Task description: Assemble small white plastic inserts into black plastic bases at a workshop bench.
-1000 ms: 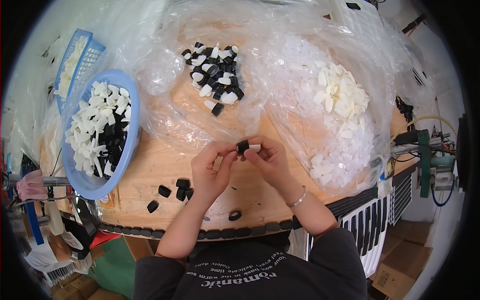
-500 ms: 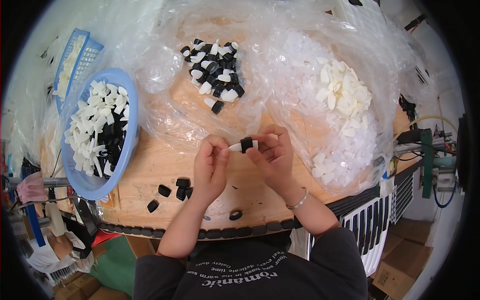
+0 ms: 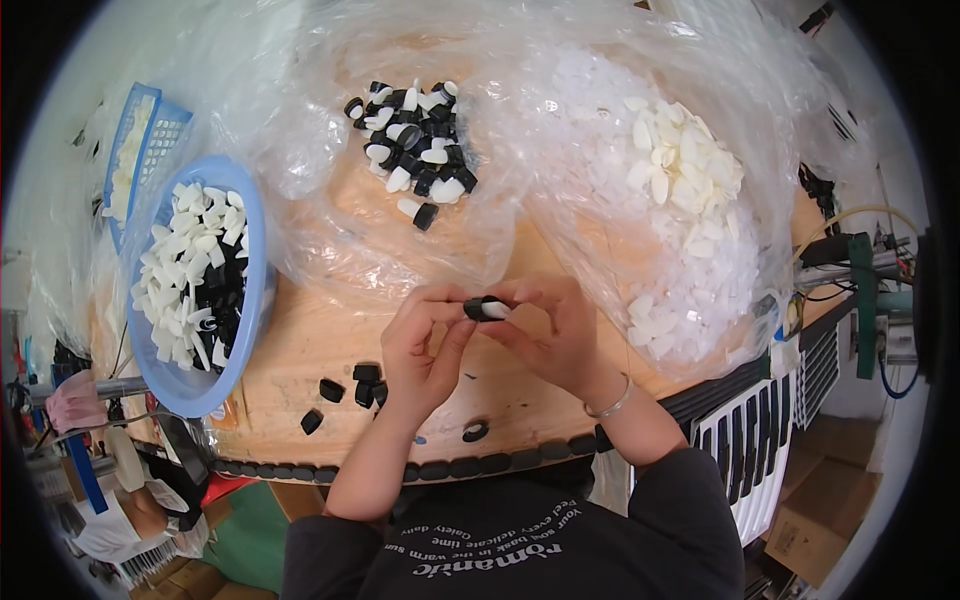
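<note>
A small black collar with a white tongue-shaped insert (image 3: 489,310) is held between my two hands above the wooden table. My left hand (image 3: 425,350) pinches the black side with thumb and forefinger. The fingertips of my right hand (image 3: 560,335) close on the white end. Beyond them lies a heap of black collars with white inserts (image 3: 420,140), and one such piece (image 3: 418,214) sits apart at its near side. Several loose black collars (image 3: 365,385) rest left of my left forearm, and a single black ring (image 3: 475,431) lies close to the front edge.
A light blue basin (image 3: 257,300) at left holds white pieces and black collars. Behind it leans a blue perforated basket (image 3: 165,135). Clear plastic sheeting (image 3: 310,230) spreads over the table (image 3: 290,410). White oval pieces (image 3: 690,165) are piled at right. Black collars line the front edge.
My hands have drawn closer together. The held piece has turned so its white end points right, and no white part shows at my left fingers now. The whole view has shifted slightly.
</note>
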A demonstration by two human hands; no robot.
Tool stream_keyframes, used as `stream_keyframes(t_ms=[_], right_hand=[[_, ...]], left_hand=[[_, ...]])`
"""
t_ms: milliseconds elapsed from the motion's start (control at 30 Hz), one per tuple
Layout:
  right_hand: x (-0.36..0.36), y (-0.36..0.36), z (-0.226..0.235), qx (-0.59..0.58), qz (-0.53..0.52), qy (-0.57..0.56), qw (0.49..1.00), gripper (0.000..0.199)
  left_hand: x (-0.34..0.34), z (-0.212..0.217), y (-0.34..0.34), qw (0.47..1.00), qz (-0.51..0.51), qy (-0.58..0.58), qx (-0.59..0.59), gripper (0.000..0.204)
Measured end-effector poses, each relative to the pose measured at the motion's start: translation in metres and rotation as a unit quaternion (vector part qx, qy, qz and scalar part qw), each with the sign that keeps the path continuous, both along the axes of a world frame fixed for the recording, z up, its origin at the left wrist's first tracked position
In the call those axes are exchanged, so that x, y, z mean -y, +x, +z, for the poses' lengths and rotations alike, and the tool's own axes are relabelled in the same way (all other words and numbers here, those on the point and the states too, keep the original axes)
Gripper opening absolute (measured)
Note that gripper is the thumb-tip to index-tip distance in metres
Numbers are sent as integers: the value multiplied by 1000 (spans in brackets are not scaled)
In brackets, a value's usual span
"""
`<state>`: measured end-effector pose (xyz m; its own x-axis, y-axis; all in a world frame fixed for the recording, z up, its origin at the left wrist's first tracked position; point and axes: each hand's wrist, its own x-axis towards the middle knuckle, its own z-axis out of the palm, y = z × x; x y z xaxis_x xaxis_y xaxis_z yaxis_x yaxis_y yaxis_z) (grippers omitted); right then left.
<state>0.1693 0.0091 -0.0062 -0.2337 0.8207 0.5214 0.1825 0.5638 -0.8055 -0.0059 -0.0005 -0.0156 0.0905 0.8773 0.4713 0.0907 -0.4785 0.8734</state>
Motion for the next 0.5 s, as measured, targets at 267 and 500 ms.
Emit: stream_keyframes(t_ms=[267, 500], right_hand=[[4, 1, 14, -23, 59, 55, 996, 42], [7, -1, 18, -43, 42, 34, 998, 41]], left_hand=[[11, 2, -2, 979, -88, -94, 157, 12], [11, 1, -2, 951, -137, -103, 256, 17]])
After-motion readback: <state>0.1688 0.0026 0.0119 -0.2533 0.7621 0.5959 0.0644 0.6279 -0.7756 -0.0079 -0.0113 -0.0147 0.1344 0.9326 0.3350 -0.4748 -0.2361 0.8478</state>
